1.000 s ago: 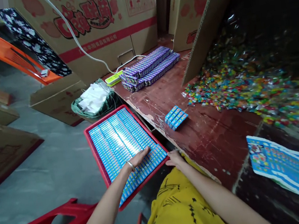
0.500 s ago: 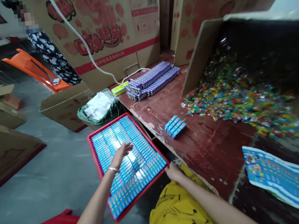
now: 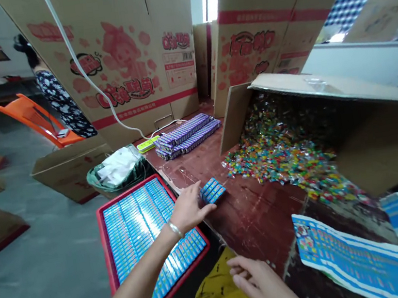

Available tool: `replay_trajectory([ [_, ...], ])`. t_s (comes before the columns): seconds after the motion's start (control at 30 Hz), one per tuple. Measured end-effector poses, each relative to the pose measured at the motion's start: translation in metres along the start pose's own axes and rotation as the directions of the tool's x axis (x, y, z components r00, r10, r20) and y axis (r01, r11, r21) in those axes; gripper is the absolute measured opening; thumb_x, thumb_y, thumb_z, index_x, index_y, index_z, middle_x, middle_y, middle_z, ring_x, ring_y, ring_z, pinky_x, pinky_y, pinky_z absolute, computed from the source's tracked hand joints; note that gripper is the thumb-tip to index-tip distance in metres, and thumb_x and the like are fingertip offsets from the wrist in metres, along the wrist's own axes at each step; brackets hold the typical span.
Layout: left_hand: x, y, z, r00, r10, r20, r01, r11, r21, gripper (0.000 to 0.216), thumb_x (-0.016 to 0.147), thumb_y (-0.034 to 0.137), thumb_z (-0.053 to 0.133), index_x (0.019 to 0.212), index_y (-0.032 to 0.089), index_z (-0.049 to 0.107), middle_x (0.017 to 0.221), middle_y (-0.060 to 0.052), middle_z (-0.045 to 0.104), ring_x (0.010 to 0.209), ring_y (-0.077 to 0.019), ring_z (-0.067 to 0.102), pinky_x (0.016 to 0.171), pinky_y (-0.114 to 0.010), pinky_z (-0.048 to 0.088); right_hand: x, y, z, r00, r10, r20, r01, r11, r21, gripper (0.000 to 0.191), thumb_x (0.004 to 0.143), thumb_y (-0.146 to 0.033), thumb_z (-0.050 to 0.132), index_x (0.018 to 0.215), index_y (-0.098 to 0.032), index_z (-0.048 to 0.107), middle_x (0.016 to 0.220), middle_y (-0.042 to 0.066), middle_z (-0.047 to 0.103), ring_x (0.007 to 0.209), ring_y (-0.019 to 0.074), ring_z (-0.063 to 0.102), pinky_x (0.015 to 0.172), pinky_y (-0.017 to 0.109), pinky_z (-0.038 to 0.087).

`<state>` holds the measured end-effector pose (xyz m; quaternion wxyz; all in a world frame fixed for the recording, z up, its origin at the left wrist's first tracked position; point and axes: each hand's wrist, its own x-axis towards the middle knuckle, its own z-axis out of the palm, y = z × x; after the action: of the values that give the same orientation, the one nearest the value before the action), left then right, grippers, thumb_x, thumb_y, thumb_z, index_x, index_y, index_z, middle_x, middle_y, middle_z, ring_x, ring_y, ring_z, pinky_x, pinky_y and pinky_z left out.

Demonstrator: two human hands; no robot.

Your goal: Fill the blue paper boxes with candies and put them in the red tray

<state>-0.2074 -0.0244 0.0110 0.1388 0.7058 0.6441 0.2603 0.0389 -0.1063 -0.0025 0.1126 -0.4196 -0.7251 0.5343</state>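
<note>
My left hand [image 3: 189,210], with a bracelet at the wrist, reaches over the table's edge. Its thumb and fingers are apart beside a small group of blue packs [image 3: 213,190] on the tabletop; the fingertips are at or very near their left side, and contact is hard to make out. Below that arm, a red tray [image 3: 105,249] is filled with tight rows of similar blue packs [image 3: 132,226]. Loosely bent and holding nothing, my right hand [image 3: 257,278] hovers near the table's front edge, above my yellow clothing.
Wrapped candies [image 3: 277,158] spill from a tipped cardboard box [image 3: 234,120] on the table [image 3: 252,220]. Purple packs [image 3: 190,135] lie stacked near a yellow-green power strip [image 3: 147,145]. Blue printed bags [image 3: 355,250] lie at right. A lined bin [image 3: 117,172] stands behind the tray. Another person stands far left.
My left hand has moved from above the tray to the blue packs on the table. My right hand has let go of the tray's rim and shifted right. The view has turned rightward.
</note>
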Motion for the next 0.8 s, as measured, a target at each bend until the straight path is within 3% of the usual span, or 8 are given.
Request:
replay_trajectory([
  [0.1, 0.033, 0.023, 0.014, 0.994, -0.001, 0.11, -0.018, 0.984, 0.179, 0.101, 0.061, 0.057, 0.071, 0.143, 0.016, 0.027, 0.142, -0.02, 0.041, 0.127, -0.0382, 0.041, 0.101, -0.05, 0.036, -0.003, 0.01, -0.011, 0.999, -0.014, -0.039, 0.016, 0.999, 0.032, 0.033, 0.086, -0.034, 0.048, 0.11, -0.018, 0.062, 0.094, 0.009, 0.071, 0.084, 0.0192, 0.067, 0.069, 0.023, 0.052],
  [0.2, 0.054, 0.028, 0.03, 0.988, -0.043, 0.148, 0.01, 0.975, 0.222, 0.105, 0.055, 0.046, 0.076, 0.142, 0.016, 0.027, 0.132, -0.022, 0.051, 0.119, -0.0411, 0.049, 0.093, -0.051, 0.041, -0.005, 0.02, -0.017, 0.998, -0.013, -0.068, 0.018, 0.997, 0.076, 0.034, 0.084, -0.038, 0.05, 0.107, -0.017, 0.063, 0.09, 0.008, 0.071, 0.081, 0.0204, 0.067, 0.065, 0.024, 0.052],
  [0.3, 0.062, 0.024, 0.041, 0.984, -0.08, 0.157, 0.041, 0.97, 0.238, 0.095, 0.062, 0.035, 0.071, 0.142, 0.011, 0.026, 0.12, -0.024, 0.059, 0.112, -0.0391, 0.055, 0.087, -0.047, 0.046, -0.007, 0.026, -0.025, 0.997, -0.009, -0.071, 0.019, 0.99, 0.139, 0.034, 0.085, -0.043, 0.05, 0.103, -0.017, 0.065, 0.087, 0.008, 0.071, 0.079, 0.0209, 0.067, 0.063, 0.024, 0.052],
  [0.5, 0.04, 0.031, 0.033, 0.995, -0.046, 0.085, 0.035, 0.991, 0.125, 0.091, 0.075, 0.032, 0.061, 0.146, 0.013, 0.008, 0.131, -0.018, 0.052, 0.118, -0.0289, 0.053, 0.096, -0.039, 0.044, 0.009, 0.033, -0.059, 0.954, 0.049, -0.297, 0.047, 0.951, 0.306, 0.039, 0.09, -0.047, 0.045, 0.11, -0.018, 0.061, 0.097, 0.011, 0.07, 0.085, 0.0225, 0.068, 0.073, 0.032, 0.055],
  [0.57, 0.028, 0.04, 0.028, 0.999, 0.016, 0.045, -0.016, 1.0, -0.008, 0.092, 0.075, 0.029, 0.061, 0.147, 0.017, 0.005, 0.131, -0.015, 0.052, 0.118, -0.0275, 0.053, 0.098, -0.04, 0.043, 0.02, 0.029, -0.074, 0.909, -0.006, -0.416, 0.113, 0.966, 0.233, 0.039, 0.091, -0.045, 0.045, 0.119, -0.021, 0.057, 0.113, 0.012, 0.065, 0.096, 0.024, 0.065, 0.082, 0.036, 0.054],
  [0.63, 0.018, 0.048, 0.028, 0.998, 0.064, 0.027, -0.061, 0.994, -0.092, 0.093, 0.073, 0.024, 0.062, 0.147, 0.018, 0.006, 0.132, -0.014, 0.051, 0.118, -0.0279, 0.052, 0.099, -0.042, 0.042, 0.032, 0.021, -0.088, 0.853, -0.158, -0.497, 0.209, 0.977, 0.048, 0.044, 0.09, -0.041, 0.048, 0.13, -0.025, 0.049, 0.132, 0.01, 0.053, 0.116, 0.0263, 0.055, 0.099, 0.042, 0.044],
  [0.7, 0.01, 0.053, 0.034, 0.997, 0.073, 0.035, -0.069, 0.994, -0.085, 0.094, 0.071, 0.019, 0.061, 0.148, 0.018, 0.006, 0.132, -0.015, 0.049, 0.118, -0.0295, 0.05, 0.099, -0.045, 0.042, 0.044, 0.014, -0.099, 0.834, -0.3, -0.463, 0.293, 0.952, -0.089, 0.055, 0.09, -0.04, 0.05, 0.141, -0.027, 0.035, 0.147, 0.005, 0.036, 0.133, 0.027, 0.035, 0.111, 0.045, 0.03],
  [0.8, 0.003, 0.055, 0.054, 0.996, 0.055, 0.069, -0.053, 0.998, -0.03, 0.097, 0.069, 0.016, 0.061, 0.148, 0.017, 0.006, 0.13, -0.017, 0.049, 0.115, -0.0317, 0.05, 0.096, -0.048, 0.043, 0.061, 0.016, -0.105, 0.877, -0.34, -0.339, 0.341, 0.938, -0.06, 0.07, 0.088, -0.044, 0.052, 0.148, -0.028, 0.018, 0.154, 0.002, 0.021, 0.141, 0.0253, 0.016, 0.116, 0.047, 0.017],
])
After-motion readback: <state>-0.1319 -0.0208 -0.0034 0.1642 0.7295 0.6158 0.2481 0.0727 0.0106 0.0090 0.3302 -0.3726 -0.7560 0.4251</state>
